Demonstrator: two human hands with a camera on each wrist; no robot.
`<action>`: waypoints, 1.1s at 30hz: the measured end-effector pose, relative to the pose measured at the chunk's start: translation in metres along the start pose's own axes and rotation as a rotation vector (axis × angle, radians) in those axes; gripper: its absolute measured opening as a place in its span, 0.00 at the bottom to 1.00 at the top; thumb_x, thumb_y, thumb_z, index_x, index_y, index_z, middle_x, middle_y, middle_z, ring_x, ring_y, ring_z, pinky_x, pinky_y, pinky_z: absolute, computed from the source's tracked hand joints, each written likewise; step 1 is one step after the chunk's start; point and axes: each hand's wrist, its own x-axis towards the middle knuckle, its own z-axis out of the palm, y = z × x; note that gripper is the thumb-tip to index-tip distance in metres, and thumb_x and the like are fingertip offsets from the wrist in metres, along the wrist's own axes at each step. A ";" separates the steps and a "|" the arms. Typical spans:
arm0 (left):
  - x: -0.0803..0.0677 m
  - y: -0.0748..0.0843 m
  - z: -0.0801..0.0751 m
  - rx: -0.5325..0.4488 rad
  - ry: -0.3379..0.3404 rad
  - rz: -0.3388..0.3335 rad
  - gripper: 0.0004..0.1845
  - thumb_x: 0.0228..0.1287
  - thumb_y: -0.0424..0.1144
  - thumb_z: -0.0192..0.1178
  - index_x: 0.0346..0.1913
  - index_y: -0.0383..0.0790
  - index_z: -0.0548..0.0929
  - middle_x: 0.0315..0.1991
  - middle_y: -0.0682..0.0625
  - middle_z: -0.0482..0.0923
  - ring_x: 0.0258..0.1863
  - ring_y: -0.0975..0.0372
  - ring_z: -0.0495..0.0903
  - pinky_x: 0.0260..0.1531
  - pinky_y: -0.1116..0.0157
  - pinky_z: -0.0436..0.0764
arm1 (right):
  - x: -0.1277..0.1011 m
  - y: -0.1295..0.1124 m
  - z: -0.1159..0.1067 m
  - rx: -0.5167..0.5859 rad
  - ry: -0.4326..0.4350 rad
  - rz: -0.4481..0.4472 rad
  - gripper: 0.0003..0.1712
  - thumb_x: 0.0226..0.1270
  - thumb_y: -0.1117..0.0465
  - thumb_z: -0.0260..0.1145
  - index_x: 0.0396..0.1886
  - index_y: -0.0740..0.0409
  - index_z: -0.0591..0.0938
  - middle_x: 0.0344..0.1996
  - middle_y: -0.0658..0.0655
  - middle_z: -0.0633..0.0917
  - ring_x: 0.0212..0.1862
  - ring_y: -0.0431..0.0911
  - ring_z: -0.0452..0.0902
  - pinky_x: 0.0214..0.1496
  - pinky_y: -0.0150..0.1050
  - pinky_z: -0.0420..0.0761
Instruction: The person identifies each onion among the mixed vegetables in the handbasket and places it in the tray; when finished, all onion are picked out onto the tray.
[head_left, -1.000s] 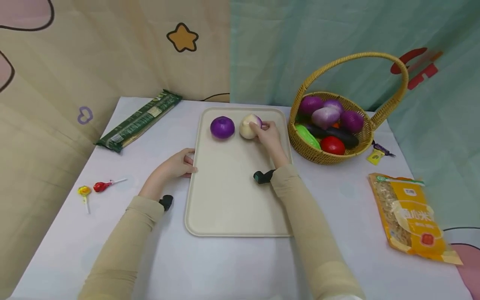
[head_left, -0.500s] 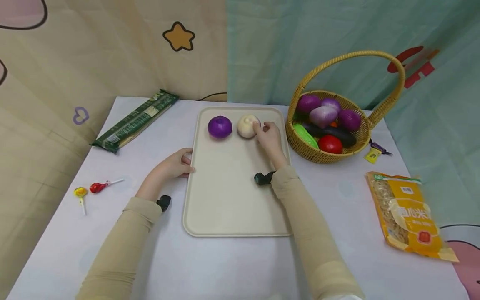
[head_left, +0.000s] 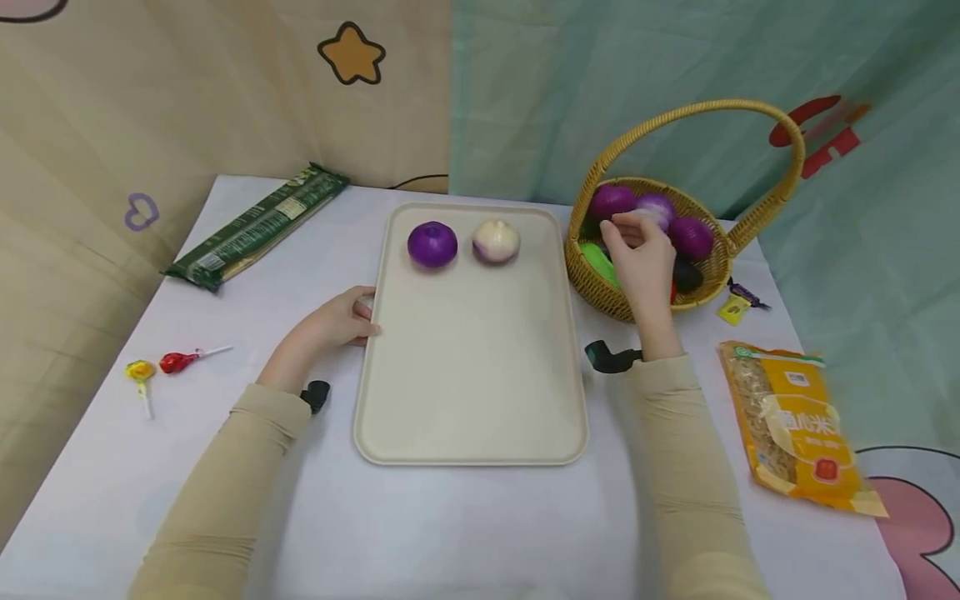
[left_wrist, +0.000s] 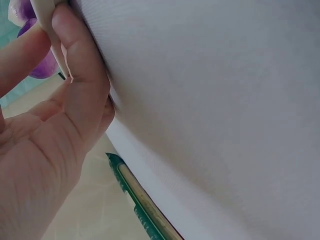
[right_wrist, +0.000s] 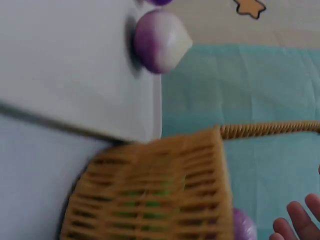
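My left hand (head_left: 330,321) pinches the left edge of a cream rectangular tray (head_left: 468,367); in the left wrist view the thumb lies on one side of the tray rim (left_wrist: 46,15) and fingers on the other. Toward the tray's far end sit a dark purple onion (head_left: 432,245) and a white-and-purple onion (head_left: 496,242), slightly apart. Over the wicker basket (head_left: 596,287) is my right hand (head_left: 643,262), fingers loosely bent, holding nothing visible. Around it in the basket show purple onions (head_left: 692,238), a green vegetable (head_left: 598,262) and a dark eggplant (head_left: 687,275); the hand partly hides the contents.
The basket's tall handle (head_left: 705,107) arches behind the right hand. A green packet (head_left: 258,225) and two lollipops (head_left: 177,362) lie on the left. At right are wrapped candies (head_left: 735,310) and a yellow bag (head_left: 802,425).
My right hand has let go of the white-and-purple onion on the tray and moved right, over the basket. The left hand keeps its hold on the tray edge. The head view has shifted slightly.
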 end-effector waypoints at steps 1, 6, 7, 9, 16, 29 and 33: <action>-0.001 0.000 -0.001 0.004 0.001 -0.001 0.41 0.69 0.28 0.58 0.77 0.30 0.46 0.54 0.33 0.67 0.39 0.59 0.78 0.43 0.67 0.86 | 0.004 0.006 -0.005 0.006 0.047 0.003 0.19 0.67 0.49 0.66 0.49 0.57 0.84 0.46 0.57 0.86 0.45 0.42 0.81 0.49 0.27 0.79; -0.003 -0.003 -0.002 0.002 -0.002 -0.011 0.41 0.69 0.28 0.57 0.77 0.30 0.46 0.54 0.33 0.67 0.40 0.58 0.78 0.44 0.66 0.86 | 0.019 0.033 -0.016 -0.037 0.164 0.087 0.25 0.65 0.49 0.68 0.56 0.58 0.79 0.54 0.58 0.79 0.53 0.46 0.75 0.56 0.27 0.74; -0.003 -0.003 -0.002 0.001 -0.003 -0.009 0.41 0.69 0.28 0.57 0.77 0.29 0.46 0.54 0.32 0.67 0.41 0.58 0.78 0.44 0.66 0.86 | 0.021 0.037 -0.016 -0.047 0.145 0.117 0.29 0.65 0.47 0.68 0.60 0.58 0.76 0.57 0.59 0.75 0.57 0.47 0.72 0.60 0.28 0.73; -0.003 -0.005 -0.001 0.001 -0.001 -0.002 0.41 0.69 0.28 0.57 0.77 0.29 0.46 0.54 0.32 0.67 0.42 0.57 0.78 0.45 0.65 0.86 | 0.026 0.045 -0.017 -0.067 0.095 0.164 0.37 0.64 0.44 0.68 0.66 0.58 0.69 0.62 0.60 0.69 0.63 0.49 0.67 0.68 0.31 0.69; -0.004 -0.003 0.003 -0.012 0.000 0.002 0.40 0.68 0.28 0.57 0.77 0.30 0.47 0.53 0.33 0.67 0.40 0.58 0.78 0.45 0.65 0.86 | 0.035 0.059 -0.012 -0.111 -0.016 0.233 0.52 0.61 0.37 0.67 0.75 0.57 0.55 0.71 0.62 0.58 0.73 0.53 0.56 0.79 0.44 0.59; -0.001 -0.001 0.001 0.002 0.015 0.002 0.40 0.68 0.28 0.58 0.77 0.30 0.48 0.53 0.33 0.68 0.39 0.59 0.78 0.43 0.67 0.86 | 0.039 0.057 -0.011 -0.078 0.043 0.240 0.50 0.58 0.38 0.71 0.70 0.57 0.59 0.70 0.60 0.63 0.73 0.49 0.58 0.80 0.40 0.57; -0.002 0.000 -0.001 0.007 0.022 -0.004 0.40 0.68 0.28 0.57 0.77 0.30 0.48 0.53 0.33 0.69 0.38 0.61 0.78 0.41 0.70 0.85 | 0.029 0.046 -0.014 0.002 0.049 0.218 0.49 0.57 0.38 0.72 0.69 0.52 0.60 0.70 0.56 0.63 0.72 0.46 0.59 0.78 0.38 0.60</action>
